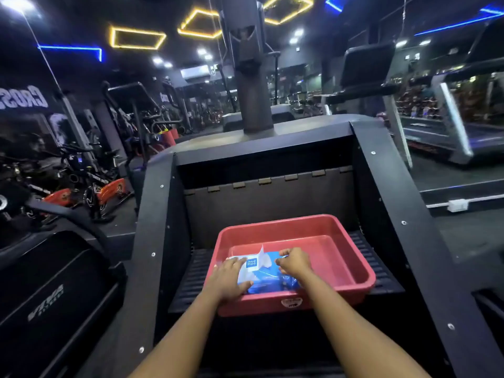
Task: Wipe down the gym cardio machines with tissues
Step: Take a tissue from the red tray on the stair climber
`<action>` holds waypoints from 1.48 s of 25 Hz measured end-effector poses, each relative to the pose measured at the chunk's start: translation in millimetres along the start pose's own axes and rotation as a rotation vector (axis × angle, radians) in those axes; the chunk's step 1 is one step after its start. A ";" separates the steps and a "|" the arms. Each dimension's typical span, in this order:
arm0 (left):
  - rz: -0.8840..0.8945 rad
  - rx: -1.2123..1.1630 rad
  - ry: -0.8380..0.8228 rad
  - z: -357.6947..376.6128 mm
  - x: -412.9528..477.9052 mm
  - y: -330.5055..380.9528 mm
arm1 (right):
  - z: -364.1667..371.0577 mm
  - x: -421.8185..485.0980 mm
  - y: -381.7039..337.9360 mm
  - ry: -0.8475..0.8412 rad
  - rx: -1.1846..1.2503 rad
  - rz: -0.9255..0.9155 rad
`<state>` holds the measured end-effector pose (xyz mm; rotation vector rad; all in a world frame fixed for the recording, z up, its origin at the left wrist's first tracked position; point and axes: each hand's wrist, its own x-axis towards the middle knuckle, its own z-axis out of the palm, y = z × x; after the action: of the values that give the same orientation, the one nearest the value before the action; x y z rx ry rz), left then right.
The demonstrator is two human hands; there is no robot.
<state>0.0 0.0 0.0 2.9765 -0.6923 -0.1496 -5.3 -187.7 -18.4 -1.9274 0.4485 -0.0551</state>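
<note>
Resting at 6 o'clock in a red plastic tray [344, 242] on the black stair machine [387, 192] was a glossy blue tissue pack [263, 278], white label, white flap raised | left hand [228, 278] pressed flat-fingered on its 9 o'clock end | right hand [294, 261] gripped its 3 o'clock end, fingers curled.

Commercial gym floor, viewed from a black stair-climbing machine [387, 192] whose ribbed steps fill the centre of the frame. Orange-and-black exercise bikes [110, 190] stand in a row at 9 o'clock. Treadmills [451, 118] with raised consoles line the floor at 2 o'clock. Dark steel strength rigs [135, 118] crowd the background at 10 o'clock, beneath yellow hexagonal ceiling lights [136, 31] and blue strip lights [71, 47] from 11 to 1 o'clock.
</note>
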 end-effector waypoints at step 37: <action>0.028 -0.192 0.173 -27.7 -98.8 29.5 | -59.8 -148.1 -33.8 0.100 0.651 -0.036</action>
<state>-98.0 19.0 38.0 2.7550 -0.6577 0.0418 -147.7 -180.2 61.0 -1.2942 0.3996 -0.2867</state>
